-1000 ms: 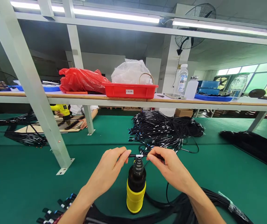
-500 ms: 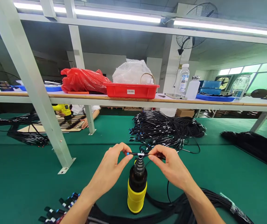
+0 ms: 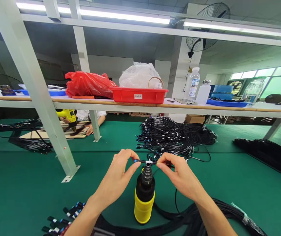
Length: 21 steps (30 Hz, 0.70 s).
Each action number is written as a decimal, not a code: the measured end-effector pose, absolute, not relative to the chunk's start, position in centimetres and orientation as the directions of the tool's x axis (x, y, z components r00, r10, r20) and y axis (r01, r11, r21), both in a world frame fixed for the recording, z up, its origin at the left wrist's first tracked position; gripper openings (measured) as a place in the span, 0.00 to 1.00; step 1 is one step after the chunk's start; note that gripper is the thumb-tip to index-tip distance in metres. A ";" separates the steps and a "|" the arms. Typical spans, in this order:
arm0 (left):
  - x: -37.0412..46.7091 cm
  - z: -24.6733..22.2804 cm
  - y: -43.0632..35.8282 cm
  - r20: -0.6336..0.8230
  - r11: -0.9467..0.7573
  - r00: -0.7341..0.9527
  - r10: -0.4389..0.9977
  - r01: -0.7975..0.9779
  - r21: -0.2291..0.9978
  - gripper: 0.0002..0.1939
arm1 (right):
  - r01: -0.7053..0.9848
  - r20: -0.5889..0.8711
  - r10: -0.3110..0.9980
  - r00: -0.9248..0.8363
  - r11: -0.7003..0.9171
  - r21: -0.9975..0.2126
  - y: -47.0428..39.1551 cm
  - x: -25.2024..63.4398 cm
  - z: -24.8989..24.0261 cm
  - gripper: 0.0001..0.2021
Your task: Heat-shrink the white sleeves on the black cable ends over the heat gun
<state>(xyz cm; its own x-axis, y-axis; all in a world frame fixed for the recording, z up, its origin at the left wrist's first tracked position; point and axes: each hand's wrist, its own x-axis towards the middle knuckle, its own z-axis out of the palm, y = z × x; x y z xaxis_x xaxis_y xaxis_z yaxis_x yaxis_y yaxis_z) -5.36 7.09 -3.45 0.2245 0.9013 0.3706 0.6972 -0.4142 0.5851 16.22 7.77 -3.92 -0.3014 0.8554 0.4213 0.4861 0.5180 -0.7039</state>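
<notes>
Between my two hands a thin black cable is stretched level, with a blue tip at its left end and a white sleeve near its middle. My left hand pinches the blue-tipped end between thumb and finger. On the other side of the sleeve, my right hand pinches the cable. Just under the white sleeve is the nozzle of a yellow and black heat gun, standing upright on the green table. Whether the nozzle touches the sleeve I cannot tell.
A pile of black cables lies beyond my hands, and a bundle curves around the heat gun's near side. A white post stands at left. Above runs a shelf with a red bin. A co-worker's hand is at far left.
Hardly anything differs. The whole view has shifted very slightly; both hands keep the cable over the heat gun nozzle.
</notes>
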 end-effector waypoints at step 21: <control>-5.5 -3.6 7.1 0.379 -0.448 0.270 0.885 0.717 0.535 0.19 | 0.502 0.381 0.868 -0.317 0.495 -0.709 7.8 16.1 -4.2 0.19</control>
<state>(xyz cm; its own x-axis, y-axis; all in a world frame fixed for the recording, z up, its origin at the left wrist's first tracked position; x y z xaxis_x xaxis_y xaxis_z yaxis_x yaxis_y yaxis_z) -5.50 7.11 -3.57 0.2695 0.8851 0.3795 0.7168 -0.4475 0.5346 16.08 7.79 -4.21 -0.3171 0.8684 0.3812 0.5024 0.4948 -0.7091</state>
